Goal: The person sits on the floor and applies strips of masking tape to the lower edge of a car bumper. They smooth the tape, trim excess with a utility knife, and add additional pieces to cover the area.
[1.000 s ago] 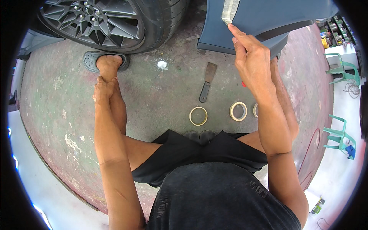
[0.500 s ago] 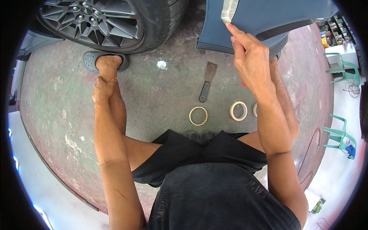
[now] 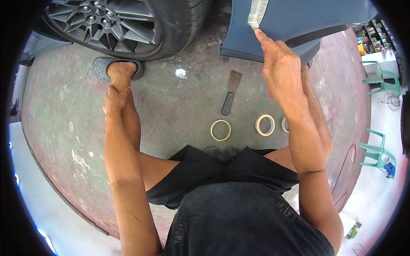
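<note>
My right hand (image 3: 282,64) reaches up to a blue car body panel (image 3: 294,21). Its index finger is stretched out, the tip touching the lower end of a pale strip of masking tape (image 3: 257,13) stuck on the panel. The other fingers curl under and are partly hidden; no object shows in this hand. Down at the left, my left hand (image 3: 116,99) is wrapped round my left ankle (image 3: 121,79), just above a grey clog (image 3: 101,68).
On the floor lie a scraper (image 3: 231,91) with a dark handle and rolls of masking tape (image 3: 259,126), one partly behind my right arm. A car wheel (image 3: 171,34) stands at upper left. White powder (image 3: 181,73) spots the concrete. Green chairs (image 3: 376,155) stand at far right.
My right index fingertip stays at the tape's lower end, while a second finger beside it has drawn in out of sight. My left hand keeps its hold.
</note>
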The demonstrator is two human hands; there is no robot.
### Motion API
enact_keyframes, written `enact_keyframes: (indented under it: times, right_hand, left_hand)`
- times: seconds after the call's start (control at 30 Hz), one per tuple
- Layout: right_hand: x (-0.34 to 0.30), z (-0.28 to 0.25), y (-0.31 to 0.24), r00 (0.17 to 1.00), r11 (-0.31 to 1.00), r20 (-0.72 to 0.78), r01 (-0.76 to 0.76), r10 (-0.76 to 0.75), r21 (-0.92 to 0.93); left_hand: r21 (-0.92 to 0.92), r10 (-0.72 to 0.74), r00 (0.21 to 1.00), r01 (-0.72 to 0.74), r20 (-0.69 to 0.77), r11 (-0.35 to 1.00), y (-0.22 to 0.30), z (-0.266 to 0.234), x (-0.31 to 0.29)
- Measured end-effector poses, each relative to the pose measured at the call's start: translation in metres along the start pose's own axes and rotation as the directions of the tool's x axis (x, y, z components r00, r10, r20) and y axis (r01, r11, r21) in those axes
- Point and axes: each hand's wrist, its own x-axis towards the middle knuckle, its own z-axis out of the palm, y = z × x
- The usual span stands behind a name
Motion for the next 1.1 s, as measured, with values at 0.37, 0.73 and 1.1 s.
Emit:
enact_keyframes:
  times: [0.37, 0.73, 1.1]
  right_hand:
    - [0.001, -0.004, 0.001, 1.000, 1.000, 0.014, 0.020, -0.021, 0.010]
    - [-0.004, -0.023, -0.006, 0.996, 0.973, 0.037, -0.093, 0.087, 0.211]
    - [0.007, -0.005, 0.003, 0.999, 0.982, -0.021, 0.039, -0.035, 0.187]
  left_hand:
    - [-0.026, -0.023, 1.000, 0.023, 0.020, 0.999, 0.000, -0.001, -0.001]
    - [-0.013, -0.007, 1.000, 0.007, 0.001, 1.000, -0.001, 0.004, 0.002]
    - [-0.013, -0.004, 0.999, 0.005, 0.042, 1.000, 0.001, 0.000, 0.000]
